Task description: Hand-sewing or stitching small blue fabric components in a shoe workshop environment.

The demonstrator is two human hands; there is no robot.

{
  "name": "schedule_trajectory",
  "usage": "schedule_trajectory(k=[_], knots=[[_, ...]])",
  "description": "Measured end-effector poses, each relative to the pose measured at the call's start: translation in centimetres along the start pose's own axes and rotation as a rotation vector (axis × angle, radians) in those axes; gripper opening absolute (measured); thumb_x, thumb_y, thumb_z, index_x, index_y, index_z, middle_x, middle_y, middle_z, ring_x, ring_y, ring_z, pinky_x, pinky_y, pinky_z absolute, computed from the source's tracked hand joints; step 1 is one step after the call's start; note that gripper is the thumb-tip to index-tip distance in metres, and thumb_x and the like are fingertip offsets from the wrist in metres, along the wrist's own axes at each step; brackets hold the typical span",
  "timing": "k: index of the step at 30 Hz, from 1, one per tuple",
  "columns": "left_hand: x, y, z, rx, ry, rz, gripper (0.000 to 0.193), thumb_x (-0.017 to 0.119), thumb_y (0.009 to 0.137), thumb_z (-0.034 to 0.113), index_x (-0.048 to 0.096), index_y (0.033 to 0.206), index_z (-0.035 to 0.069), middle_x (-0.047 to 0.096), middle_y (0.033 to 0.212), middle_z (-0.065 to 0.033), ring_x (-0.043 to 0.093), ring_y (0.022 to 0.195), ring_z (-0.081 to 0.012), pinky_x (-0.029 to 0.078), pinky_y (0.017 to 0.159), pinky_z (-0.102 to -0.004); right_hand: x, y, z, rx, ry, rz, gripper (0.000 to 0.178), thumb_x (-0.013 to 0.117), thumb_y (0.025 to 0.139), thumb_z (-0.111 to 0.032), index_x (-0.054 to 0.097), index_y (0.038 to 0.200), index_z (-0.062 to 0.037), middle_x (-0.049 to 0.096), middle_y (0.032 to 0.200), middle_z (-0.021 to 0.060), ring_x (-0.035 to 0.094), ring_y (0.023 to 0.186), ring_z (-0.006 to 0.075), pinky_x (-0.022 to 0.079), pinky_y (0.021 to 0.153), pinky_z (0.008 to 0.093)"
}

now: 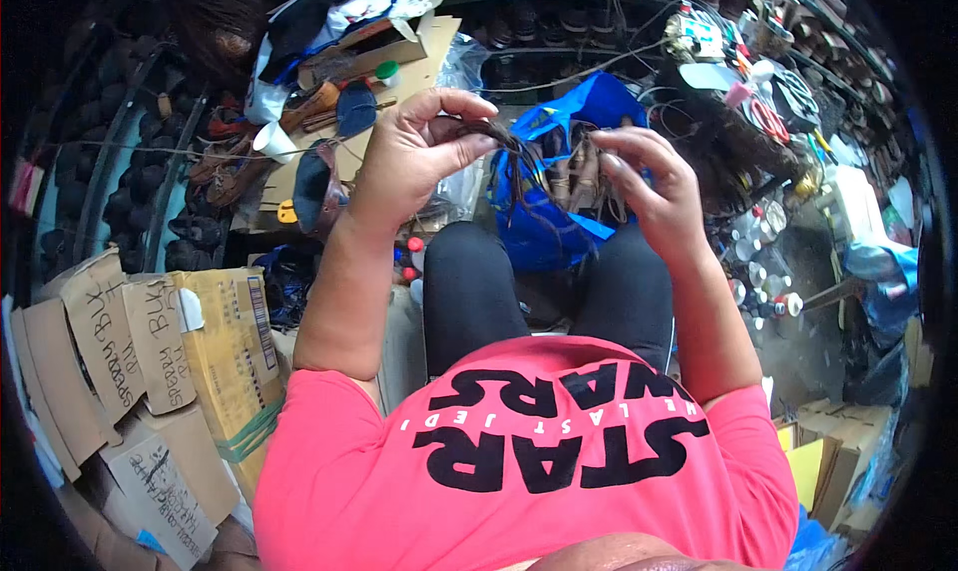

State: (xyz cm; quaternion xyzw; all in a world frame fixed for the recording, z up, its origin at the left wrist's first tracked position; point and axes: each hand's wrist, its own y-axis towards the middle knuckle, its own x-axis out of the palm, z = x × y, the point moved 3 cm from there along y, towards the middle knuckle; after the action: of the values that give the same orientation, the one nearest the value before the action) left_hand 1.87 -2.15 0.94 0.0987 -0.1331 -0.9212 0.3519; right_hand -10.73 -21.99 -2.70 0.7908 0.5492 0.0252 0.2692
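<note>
Between thumb and fingers, my left hand [424, 152] grips a bunch of dark brown laces [519, 167], whose loose ends dangle over my lap. My right hand [651, 177] is raised a short way to the right, thumb and forefinger bent together. Whatever those fingertips pinch is too thin to make out. Under and between both hands, a blue plastic bag [539, 234] gapes in front of my knees. Brown and tan bundled pieces [587, 177] show inside it, partly covered by the hanging laces.
Stacked cardboard boxes [225, 331] stand at the left. Ahead on the left, a cardboard sheet [429, 57] lies near a white cup [274, 143] and brown shoe parts [225, 172]. Several small bottles [763, 282] cluster at the right. Dark racks [110, 172] line the far left.
</note>
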Motion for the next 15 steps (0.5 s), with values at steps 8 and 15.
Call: schedule_trajectory(k=[8, 15], knots=[[3.1, -0.5, -2.0, -0.088, -0.049, -0.016, 0.027, 0.066, 0.074, -0.001, 0.057, 0.099, 0.001, 0.060, 0.092, -0.0045, 0.057, 0.083, -0.0088, 0.047, 0.077, -0.0221, 3.6, -0.1, 1.3, 0.332, 0.386, -0.214, 0.020, 0.065, 0.081, -0.012, 0.062, 0.096, 0.0006, 0.062, 0.084, 0.0010, 0.054, 0.077, 0.0059, 0.044, 0.069, 0.0199], [3.7, -1.4, -4.2, -0.152, -0.231, 0.060, 0.031, 0.067, 0.078, 0.017, 0.055, 0.101, 0.000, 0.060, 0.090, -0.0055, 0.058, 0.080, -0.0109, 0.045, 0.079, -0.0265, 4.3, -0.4, 2.6, 0.315, 0.398, -0.068, 0.016, 0.065, 0.080, -0.012, 0.063, 0.089, 0.0007, 0.062, 0.078, 0.0013, 0.054, 0.073, 0.0061, 0.044, 0.067, 0.0197]])
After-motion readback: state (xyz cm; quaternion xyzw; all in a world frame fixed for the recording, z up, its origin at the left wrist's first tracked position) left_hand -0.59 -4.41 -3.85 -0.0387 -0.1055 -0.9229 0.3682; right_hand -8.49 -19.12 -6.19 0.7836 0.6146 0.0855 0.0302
